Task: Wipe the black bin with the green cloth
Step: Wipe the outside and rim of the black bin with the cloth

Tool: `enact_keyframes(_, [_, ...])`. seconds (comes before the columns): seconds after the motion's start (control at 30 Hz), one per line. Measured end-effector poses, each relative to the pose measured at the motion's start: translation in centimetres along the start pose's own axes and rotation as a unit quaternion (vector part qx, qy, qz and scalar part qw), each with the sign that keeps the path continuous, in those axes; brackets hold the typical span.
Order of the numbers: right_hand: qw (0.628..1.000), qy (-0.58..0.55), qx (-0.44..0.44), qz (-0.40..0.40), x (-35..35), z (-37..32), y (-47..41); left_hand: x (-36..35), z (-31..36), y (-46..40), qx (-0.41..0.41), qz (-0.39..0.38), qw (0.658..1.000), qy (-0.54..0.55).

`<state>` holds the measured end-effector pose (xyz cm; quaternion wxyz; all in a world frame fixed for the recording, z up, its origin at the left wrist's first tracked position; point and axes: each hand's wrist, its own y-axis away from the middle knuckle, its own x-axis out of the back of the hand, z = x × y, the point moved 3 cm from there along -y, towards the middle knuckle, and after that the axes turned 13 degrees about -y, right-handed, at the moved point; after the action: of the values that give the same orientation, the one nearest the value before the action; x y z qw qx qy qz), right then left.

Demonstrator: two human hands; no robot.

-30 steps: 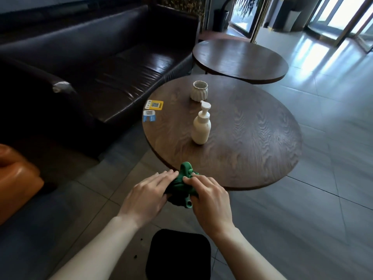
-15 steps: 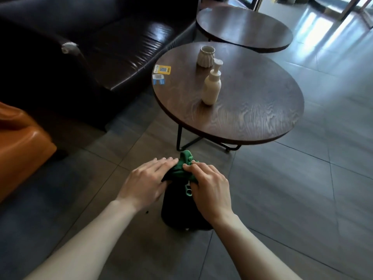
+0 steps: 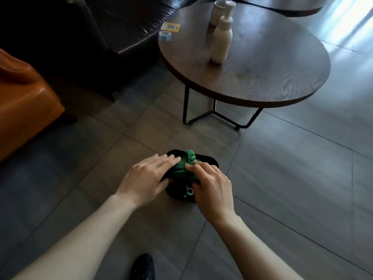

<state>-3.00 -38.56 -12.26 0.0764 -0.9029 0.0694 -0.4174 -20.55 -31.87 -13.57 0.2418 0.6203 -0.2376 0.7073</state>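
Black plastic bin (image 3: 207, 161) sits on the grey tiled floor (image 3: 282, 178), directly under both your hands, near the round dark wood bench (image 3: 262, 63). Crumpled green cloth (image 3: 182, 166) is bunched on its top. Your left hand (image 3: 147, 178) lies flat, fingers straight, pressing the cloth's left side; your right hand (image 3: 212, 186) pinches its right edge with curled fingertips. Both are equally near. Bin's long axis can't be told.
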Motion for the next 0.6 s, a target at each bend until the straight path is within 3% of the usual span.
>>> enact_keyframes(0.3, [1.0, -0.002, 0.01, -0.011, -4.4, 5.3, 6.5, -8.0, 2.9, 4.2, 0.014, -0.008, 1.0, -0.009])
enact_keyframes(0.6, [1.0, 0.015, 0.025, 0.008, -10.5, 11.9, 10.7, -17.8, 2.5, 4.9, -0.059, 0.001, 0.998, -0.024])
